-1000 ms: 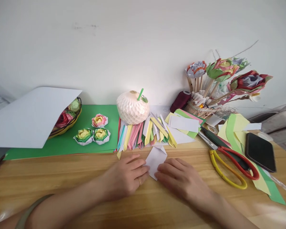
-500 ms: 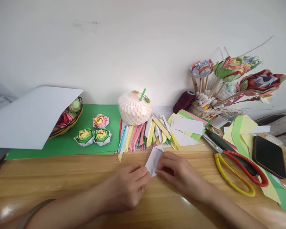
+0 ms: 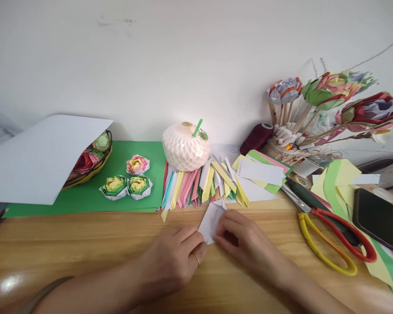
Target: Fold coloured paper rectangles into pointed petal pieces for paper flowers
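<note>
A small white paper [image 3: 211, 221] with folded corners at its far end lies on the wooden table between my hands. My left hand [image 3: 178, 257], a ring on one finger, is closed on the paper's near left edge. On the opposite side, my right hand [image 3: 239, 233] has its fingers curled and pinched at the paper's right edge. The fingertips hide parts of both edges. Just beyond the paper lie several folded paper strips [image 3: 193, 187] in white, yellow, pink, green and blue. Three paper lotus flowers [image 3: 139, 186] sit on green sheets [image 3: 140, 150] to the left.
A white netted fruit [image 3: 185, 146] with a green straw stands behind the strips. To the right are scissors [image 3: 327, 226], a black phone [image 3: 376, 218], cut paper [image 3: 260, 170], dark red thread [image 3: 257, 138] and paper flowers on sticks [image 3: 330, 89]. A white sheet [image 3: 46, 152] overhangs a basket [image 3: 91, 170] at left.
The camera view has shifted slightly, so the things on the right appear farther right. Both hands stay at the white paper, with barely any shift of the fingers.
</note>
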A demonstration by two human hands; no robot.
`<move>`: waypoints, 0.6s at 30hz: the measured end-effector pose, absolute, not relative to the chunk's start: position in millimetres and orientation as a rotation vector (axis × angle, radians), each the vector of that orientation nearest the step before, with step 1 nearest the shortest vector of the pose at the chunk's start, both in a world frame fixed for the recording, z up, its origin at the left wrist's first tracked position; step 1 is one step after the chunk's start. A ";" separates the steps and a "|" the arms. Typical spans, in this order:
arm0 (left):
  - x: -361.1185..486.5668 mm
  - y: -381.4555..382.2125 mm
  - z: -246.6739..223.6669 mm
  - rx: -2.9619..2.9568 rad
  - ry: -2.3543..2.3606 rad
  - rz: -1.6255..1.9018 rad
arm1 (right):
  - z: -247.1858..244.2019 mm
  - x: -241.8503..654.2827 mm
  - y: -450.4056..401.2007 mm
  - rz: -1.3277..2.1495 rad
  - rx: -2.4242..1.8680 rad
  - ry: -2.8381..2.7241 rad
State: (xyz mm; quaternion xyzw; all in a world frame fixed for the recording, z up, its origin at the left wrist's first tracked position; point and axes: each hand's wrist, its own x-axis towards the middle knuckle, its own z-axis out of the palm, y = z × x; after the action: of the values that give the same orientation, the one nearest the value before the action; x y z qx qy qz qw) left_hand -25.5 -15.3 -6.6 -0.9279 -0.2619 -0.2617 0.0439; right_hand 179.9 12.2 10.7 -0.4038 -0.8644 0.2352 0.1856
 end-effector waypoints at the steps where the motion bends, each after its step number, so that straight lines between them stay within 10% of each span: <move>1: -26.3 -15.0 -4.3 -2.850 -0.800 -0.773 | 10.6 180.0 12.3 0.655 -1.134 -2.438; 18: -23.5 -12.9 -15.7 -2.790 -0.874 -0.732 | 18.6 201.0 15.8 0.487 -0.706 -2.712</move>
State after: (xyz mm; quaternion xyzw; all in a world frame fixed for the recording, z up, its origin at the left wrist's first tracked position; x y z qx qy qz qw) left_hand -23.5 -12.9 -15.7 -0.9238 -0.2893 -0.2425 0.0639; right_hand 201.0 15.8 18.6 -0.2456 -0.9429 0.1695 0.1482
